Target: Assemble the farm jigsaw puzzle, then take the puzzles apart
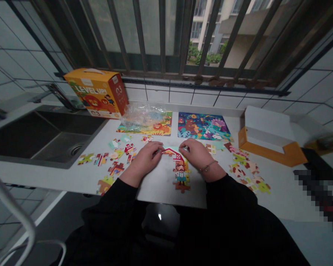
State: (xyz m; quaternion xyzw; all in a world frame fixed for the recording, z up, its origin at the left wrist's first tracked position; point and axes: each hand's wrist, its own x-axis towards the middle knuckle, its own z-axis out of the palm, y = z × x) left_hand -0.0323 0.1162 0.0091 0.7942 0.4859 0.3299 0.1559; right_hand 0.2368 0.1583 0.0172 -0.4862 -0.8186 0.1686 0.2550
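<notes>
A partly joined jigsaw puzzle [180,175] lies on a pale board [155,188] in front of me. It shows a farmer in a hat below a red barn roof. My left hand [148,157] is closed, its thumb and forefinger at the left end of the barn-roof puzzle piece [170,150]. At the upper right of the same roof, my right hand [195,155] is pinched, with its fingertips on the puzzle's edge. What lies under the fingertips is partly hidden. Loose puzzle pieces [116,168] spread left of my left hand, and more pieces [245,166] lie to the right.
A yellow puzzle box [96,92] stands at the back left beside a sink [63,146]. Clear plastic wrap [141,112] covers part of a lion picture sheet [161,127]. Right of it lies a blue night-scene sheet [204,126]. An open yellow-and-white box [269,136] sits at the right.
</notes>
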